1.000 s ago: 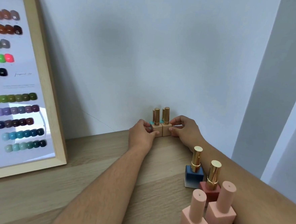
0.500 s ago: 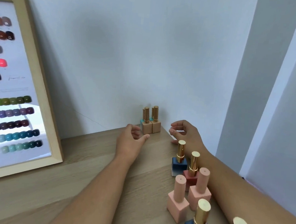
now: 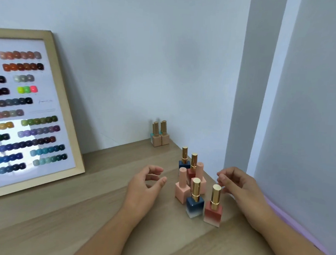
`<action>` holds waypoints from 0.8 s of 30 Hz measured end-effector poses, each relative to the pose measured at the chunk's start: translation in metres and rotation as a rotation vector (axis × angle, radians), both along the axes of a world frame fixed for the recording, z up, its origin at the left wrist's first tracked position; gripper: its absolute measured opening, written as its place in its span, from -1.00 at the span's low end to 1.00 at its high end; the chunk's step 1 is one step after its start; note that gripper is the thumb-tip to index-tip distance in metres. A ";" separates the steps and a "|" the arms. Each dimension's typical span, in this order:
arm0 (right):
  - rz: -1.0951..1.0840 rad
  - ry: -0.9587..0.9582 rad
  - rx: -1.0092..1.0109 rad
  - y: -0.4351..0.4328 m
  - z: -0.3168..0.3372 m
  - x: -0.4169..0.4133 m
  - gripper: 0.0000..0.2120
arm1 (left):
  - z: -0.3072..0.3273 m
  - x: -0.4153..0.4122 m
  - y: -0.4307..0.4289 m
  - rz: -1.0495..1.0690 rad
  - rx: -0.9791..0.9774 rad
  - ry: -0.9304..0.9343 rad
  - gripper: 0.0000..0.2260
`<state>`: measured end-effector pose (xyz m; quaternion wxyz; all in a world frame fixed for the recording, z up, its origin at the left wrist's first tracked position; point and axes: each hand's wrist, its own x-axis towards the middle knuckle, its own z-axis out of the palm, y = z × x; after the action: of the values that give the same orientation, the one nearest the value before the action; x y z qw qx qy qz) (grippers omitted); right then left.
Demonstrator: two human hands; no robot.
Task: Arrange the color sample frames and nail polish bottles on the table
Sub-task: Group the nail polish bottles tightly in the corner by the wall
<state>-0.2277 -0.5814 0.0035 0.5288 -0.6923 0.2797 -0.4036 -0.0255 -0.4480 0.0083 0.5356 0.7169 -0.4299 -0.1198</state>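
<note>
A wood-framed color sample frame [image 3: 65,108] leans on the wall at the left, full of rows of colored nail tips. Beige gold-capped bottles [image 3: 161,137] stand tight together at the wall in the far corner, a teal one partly hidden behind them. Nearer, a cluster stands on the table: a pink bottle [image 3: 182,188], a second pink bottle [image 3: 200,176], a blue bottle [image 3: 195,203], a red bottle [image 3: 213,209], another blue bottle [image 3: 184,162] and another red bottle [image 3: 192,168]. My left hand [image 3: 146,182] hovers open left of the cluster. My right hand [image 3: 236,184] hovers open at its right.
The wooden table [image 3: 77,210] runs from the frame to the right wall [image 3: 311,137], which meets it just beyond my right arm. A grey pillar [image 3: 249,93] stands behind the corner. Bare tabletop lies between the frame and my left hand.
Both hands let go of the beige bottles at the wall and drew back toward me. They now flank the nearer cluster of bottles. The view has tilted, showing more of the cluster.
</note>
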 end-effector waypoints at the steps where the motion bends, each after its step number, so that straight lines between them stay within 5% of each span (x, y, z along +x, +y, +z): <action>1: 0.024 0.009 0.000 0.008 0.000 -0.009 -0.91 | 0.005 -0.004 0.000 -0.034 0.000 0.001 -0.84; 13: 0.087 0.261 -0.182 0.046 -0.002 -0.033 -0.67 | 0.074 -0.014 -0.068 -0.321 0.198 -0.308 -0.78; 24: 0.041 0.329 -0.288 0.038 -0.011 -0.028 -0.84 | 0.066 -0.020 -0.083 -0.244 0.210 -0.361 -0.84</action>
<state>-0.2557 -0.5437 -0.0071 0.3799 -0.8228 0.2875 -0.3099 -0.0459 -0.5309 0.0744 0.3539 0.7213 -0.5873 -0.0975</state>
